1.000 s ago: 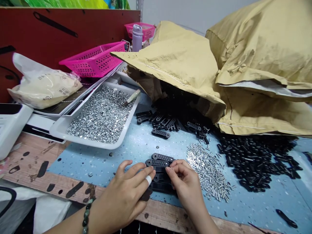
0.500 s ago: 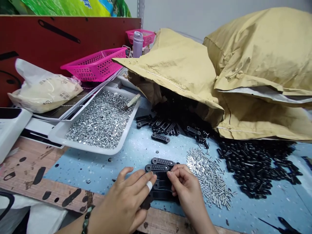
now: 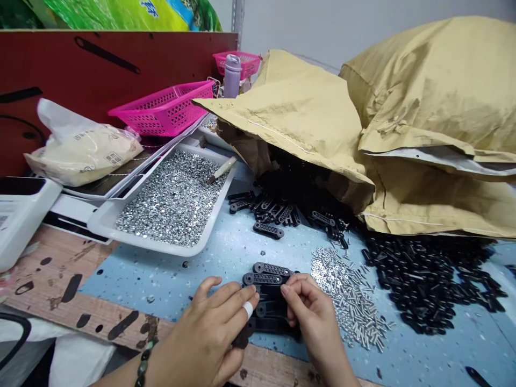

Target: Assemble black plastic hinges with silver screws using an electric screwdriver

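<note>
Several black plastic bars with ribbed recesses (image 3: pixel 263 279) lie side by side in a row on the blue mat, near its front edge. My left hand (image 3: pixel 213 328), wearing a white ring, rests over the left ends of the nearer bars, its fingers stretched out. At the right ends of the row my right hand (image 3: pixel 313 312) is closed in a pinch of thumb and fingers. Whatever it pinches is too small or hidden to make out. Small metal nuts sit in the right ends of the two farthest bars. Right beside that hand lies a pile of silver screws (image 3: pixel 357 303).
A white tray of metal nuts (image 3: pixel 165 207) with a brush (image 3: pixel 221 170) stands at left. Behind are pink baskets (image 3: pixel 161 115) and a purple bottle (image 3: pixel 232 78). Paper sacks (image 3: pixel 298 107) fill the back right, with loose black bars (image 3: pixel 269 230) and small black parts (image 3: pixel 419 279) before them.
The view has shifted slightly, moving the scene a little right and down. Both hands stay at the row of bars, the right one slightly lower along its right ends.
</note>
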Demonstrator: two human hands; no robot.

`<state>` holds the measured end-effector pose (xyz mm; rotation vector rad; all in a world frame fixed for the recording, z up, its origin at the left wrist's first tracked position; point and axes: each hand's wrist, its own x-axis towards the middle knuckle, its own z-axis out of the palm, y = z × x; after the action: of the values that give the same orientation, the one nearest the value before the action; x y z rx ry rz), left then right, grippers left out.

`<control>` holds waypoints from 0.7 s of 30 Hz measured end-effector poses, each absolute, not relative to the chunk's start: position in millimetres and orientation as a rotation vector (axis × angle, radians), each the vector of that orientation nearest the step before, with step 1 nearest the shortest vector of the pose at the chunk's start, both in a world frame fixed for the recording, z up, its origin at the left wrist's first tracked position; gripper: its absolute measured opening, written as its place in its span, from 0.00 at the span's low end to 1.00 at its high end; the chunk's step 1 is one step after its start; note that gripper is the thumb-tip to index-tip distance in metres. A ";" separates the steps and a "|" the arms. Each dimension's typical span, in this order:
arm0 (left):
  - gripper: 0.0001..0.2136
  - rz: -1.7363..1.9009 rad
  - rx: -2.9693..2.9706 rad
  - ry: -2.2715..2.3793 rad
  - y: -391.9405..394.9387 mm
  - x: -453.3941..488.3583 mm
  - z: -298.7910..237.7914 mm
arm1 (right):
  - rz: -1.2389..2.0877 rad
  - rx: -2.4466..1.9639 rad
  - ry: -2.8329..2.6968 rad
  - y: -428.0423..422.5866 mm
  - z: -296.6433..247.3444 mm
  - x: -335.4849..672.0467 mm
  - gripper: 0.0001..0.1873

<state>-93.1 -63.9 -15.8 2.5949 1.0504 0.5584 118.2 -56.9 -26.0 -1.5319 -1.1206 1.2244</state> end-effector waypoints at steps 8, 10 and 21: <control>0.22 0.571 2.580 1.045 -61.5 -93.0 -14.6 | 1.229 -1.543 -1.178 -57.6 -26.5 119.1 0.18; 0.22 0.568 2.581 1.039 -60.5 -93.3 -12.2 | 1.225 -1.548 -1.192 -57.2 -26.8 119.2 0.19; 0.19 0.567 2.665 1.016 -51.8 -83.5 -12.0 | 0.605 -1.694 -1.811 -50.5 -20.7 116.8 0.16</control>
<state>-83.5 -51.8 -12.0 2.6650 1.0163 0.5672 116.8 -50.5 -20.7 -1.6943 -1.8108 0.6045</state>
